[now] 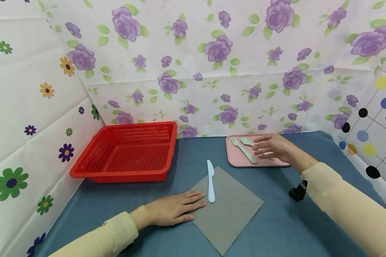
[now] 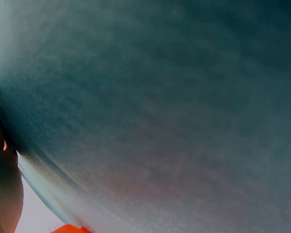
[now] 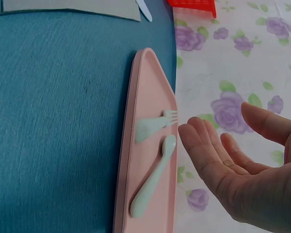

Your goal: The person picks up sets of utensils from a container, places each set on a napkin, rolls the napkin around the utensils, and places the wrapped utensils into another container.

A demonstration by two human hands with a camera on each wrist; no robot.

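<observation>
A grey square napkin [image 1: 230, 210] lies with one corner toward me, and a pale blue table knife [image 1: 211, 184] rests on its upper left part. My left hand [image 1: 172, 209] lies palm down with straight fingers, its fingertips on the napkin's left edge beside the knife. Over the pink tray [image 1: 241, 162] my right hand [image 1: 278, 148] hovers, fingers loosely extended and holding nothing. On that tray are a pale green fork [image 1: 244, 150] and a pale green spoon [image 3: 153, 182]; in the head view the hand partly covers the spoon. The left wrist view shows mostly blurred tablecloth.
A red perforated plastic basket [image 1: 125, 175] stands at the back left. Blue cloth [image 1: 193, 153] covers the table. A flower-patterned sheet [image 1: 193, 100] hangs behind, with patterned sheets on both sides. Beneath my right wrist hangs a small black device [image 1: 297, 192].
</observation>
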